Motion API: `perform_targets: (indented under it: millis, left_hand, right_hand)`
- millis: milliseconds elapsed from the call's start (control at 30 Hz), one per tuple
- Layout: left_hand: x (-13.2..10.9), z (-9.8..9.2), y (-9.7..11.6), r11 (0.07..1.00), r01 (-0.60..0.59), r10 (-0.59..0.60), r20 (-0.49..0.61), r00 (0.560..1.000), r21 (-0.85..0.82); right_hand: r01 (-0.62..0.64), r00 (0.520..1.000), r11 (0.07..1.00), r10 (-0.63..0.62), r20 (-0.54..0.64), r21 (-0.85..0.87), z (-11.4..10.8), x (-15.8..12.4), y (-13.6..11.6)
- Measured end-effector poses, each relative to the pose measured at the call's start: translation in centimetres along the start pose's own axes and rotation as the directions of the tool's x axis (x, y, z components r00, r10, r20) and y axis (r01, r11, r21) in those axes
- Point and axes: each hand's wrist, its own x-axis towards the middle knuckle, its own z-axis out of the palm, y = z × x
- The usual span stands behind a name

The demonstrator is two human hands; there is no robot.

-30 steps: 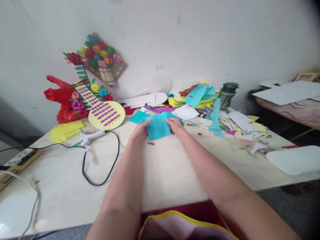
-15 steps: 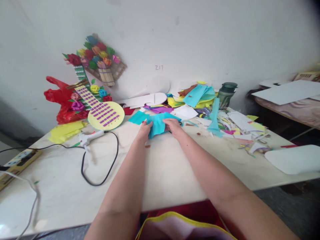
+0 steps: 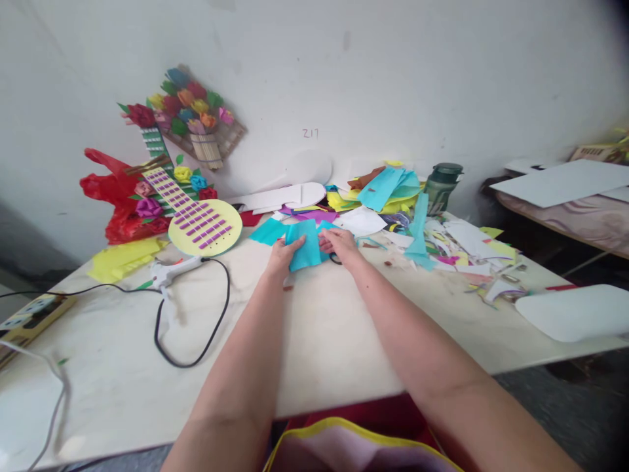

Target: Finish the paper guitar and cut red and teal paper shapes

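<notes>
Both my hands grip one piece of turquoise crepe paper [image 3: 305, 244] at the far middle of the white table [image 3: 314, 341]. My left hand [image 3: 282, 254] pinches its left edge with closed fingers. Closed on the paper's right side, my right hand [image 3: 338, 244] sits close to the left one, so the paper is folded narrow between them. A dark loop, perhaps scissors [image 3: 335, 258], lies just under my right hand. More turquoise paper [image 3: 268, 231] lies behind the held piece.
A white glue gun [image 3: 171, 270] with a black cord [image 3: 196, 334] lies left. A yellow paper guitar craft [image 3: 201, 226], paper flowers [image 3: 189, 111] and a red bag [image 3: 115, 203] stand at the back left. Paper scraps [image 3: 442, 236] and a green bottle [image 3: 441, 185] crowd the right.
My hands have come closer together, folding the turquoise paper from a wide flat sheet into a narrower piece. The view shifted slightly.
</notes>
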Motion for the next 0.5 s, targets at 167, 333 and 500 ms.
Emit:
perform_targets:
  millis: [167,333,500]
  left_hand:
    - [0.2,-0.7,0.1,0.999,0.002,-0.006,-0.062,0.998,-0.053]
    - [0.5,-1.1,-0.2,0.996,-0.020,0.011,-0.089,0.996,-0.091]
    - [0.8,-1.3,-0.1,0.992,-0.020,-0.001,-0.171,0.985,-0.123]
  right_hand:
    - [0.073,0.982,0.544,-0.186,-0.035,-0.836,-2.3,-0.1,-1.2]
    - [0.099,0.990,0.297,0.066,0.124,-0.950,-2.0,-0.6,-1.7]
    - [0.191,0.981,0.217,-0.019,0.191,-0.957,-1.5,-0.6,-0.8]
